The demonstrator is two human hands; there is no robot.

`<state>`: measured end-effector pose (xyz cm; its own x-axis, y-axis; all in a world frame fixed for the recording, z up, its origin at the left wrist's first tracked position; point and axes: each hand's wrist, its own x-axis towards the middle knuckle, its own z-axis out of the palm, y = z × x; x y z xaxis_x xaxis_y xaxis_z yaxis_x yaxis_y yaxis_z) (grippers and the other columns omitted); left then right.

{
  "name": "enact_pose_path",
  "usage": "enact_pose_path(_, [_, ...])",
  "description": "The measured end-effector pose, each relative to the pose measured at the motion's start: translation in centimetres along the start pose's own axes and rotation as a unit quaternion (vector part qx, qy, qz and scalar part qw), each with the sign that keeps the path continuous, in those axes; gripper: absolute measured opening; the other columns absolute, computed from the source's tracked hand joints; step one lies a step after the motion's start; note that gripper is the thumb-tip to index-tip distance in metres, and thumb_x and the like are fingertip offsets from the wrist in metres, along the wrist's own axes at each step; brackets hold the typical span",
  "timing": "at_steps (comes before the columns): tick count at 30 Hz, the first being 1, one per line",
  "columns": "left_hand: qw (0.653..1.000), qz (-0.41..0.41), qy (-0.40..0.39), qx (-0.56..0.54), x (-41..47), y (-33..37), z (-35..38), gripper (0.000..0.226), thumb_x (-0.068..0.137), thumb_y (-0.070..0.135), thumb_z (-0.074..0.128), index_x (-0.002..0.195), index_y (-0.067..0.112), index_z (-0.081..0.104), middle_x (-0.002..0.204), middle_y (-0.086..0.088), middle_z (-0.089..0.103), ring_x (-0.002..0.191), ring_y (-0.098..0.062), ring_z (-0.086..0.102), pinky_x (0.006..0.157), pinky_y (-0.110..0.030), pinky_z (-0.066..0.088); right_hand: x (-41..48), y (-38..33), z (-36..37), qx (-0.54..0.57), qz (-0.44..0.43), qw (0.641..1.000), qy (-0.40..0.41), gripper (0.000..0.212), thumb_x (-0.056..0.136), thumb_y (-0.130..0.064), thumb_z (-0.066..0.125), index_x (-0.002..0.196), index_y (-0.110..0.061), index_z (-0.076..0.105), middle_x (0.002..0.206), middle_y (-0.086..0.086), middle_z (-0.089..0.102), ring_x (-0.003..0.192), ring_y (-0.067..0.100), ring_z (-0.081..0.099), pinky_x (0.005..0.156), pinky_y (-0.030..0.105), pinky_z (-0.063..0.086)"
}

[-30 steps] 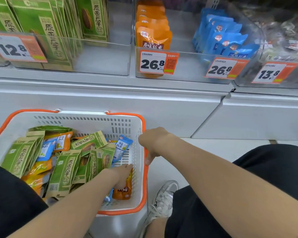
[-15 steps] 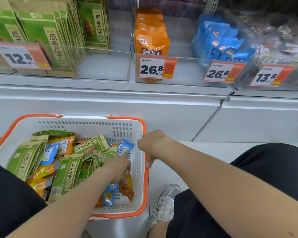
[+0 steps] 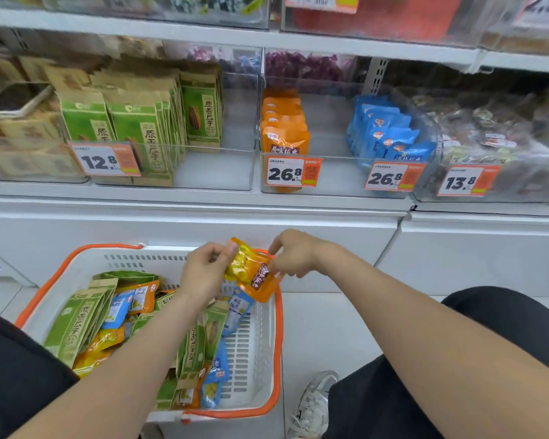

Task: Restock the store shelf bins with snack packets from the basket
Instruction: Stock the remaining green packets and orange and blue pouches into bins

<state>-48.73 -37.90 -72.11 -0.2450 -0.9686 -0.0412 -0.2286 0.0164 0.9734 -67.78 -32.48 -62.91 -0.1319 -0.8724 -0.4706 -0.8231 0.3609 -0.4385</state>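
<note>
Store shelf bins (image 3: 339, 177) behind, white basket (image 3: 278, 343) below. Pinching one orange snack packet (image 3: 255, 271) between left hand (image 3: 203, 270) and right hand (image 3: 293, 255), fingers curled on its edges.

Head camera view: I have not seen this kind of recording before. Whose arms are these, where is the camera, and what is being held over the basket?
There is no machine here. The camera sits on a person's head and looks forward and down, so the two bare arms are that person's own. This is the only view.

The left hand and the right hand both grip one orange packet, held above the far right corner of a white basket with an orange rim. The basket sits low in front of a store shelf and holds a loose mix of snack packets.

On the shelf, clear bins hold upright rows: green packets, orange packets that look like the one held, and blue packets.
</note>
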Motion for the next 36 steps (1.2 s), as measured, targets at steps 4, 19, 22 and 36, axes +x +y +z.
enact_pose_path(4, [0.989,-0.023,0.05,-0.138,-0.2,4.7,0.5,0.033,0.1,0.041,0.069,0.08,0.014,0.067,0.068,0.002,0.066,0.062,-0.009,0.061,0.061,-0.025,0.052,-2.1,-1.0,-2.3,0.183,0.016,0.983,0.02,0.031,0.088,-0.02,0.079,0.114,-0.008,0.067,0.095,0.013,0.077,0.082,0.023,0.077,0.071,0.034,0.064])
enact_pose_path(19, [0.979,0.18,-0.066,-0.064,1.8,19.0,2.5,0.02,0.09,0.028,0.082,0.092,0.014,0.068,0.082,-0.002,0.08,0.077,-0.016,0.077,0.072,-0.032,0.06,-6.0,-4.9,-12.4,0.41,-0.019,0.839,0.358,0.088,0.036,-0.062,0.082,0.114,-0.036,0.049,0.121,0.002,0.057,0.109,0.026,0.062,0.075,0.045,0.065])
enact_pose_path(22, [0.955,0.282,-0.001,0.091,4.2,21.0,2.8,0.02,0.09,0.044,0.08,0.092,0.025,0.075,0.08,0.007,0.076,0.077,-0.011,0.071,0.074,-0.036,0.057,-4.4,-5.1,-15.3,0.403,0.0,0.842,0.36,0.079,0.045,-0.055,0.084,0.114,-0.033,0.05,0.123,0.006,0.059,0.106,0.029,0.064,0.08,0.047,0.063])
enact_pose_path(36, [0.717,0.431,0.07,0.544,11.5,20.3,5.5,0.059,0.096,0.067,0.033,0.107,0.02,0.067,0.118,-0.005,0.069,0.124,-0.03,0.054,0.108,-0.055,0.03,7.3,-1.6,-22.6,0.115,0.144,0.891,0.415,0.048,0.102,-0.017,0.052,0.145,-0.001,0.039,0.151,0.028,0.037,0.137,0.042,0.041,0.111,0.04,0.036])
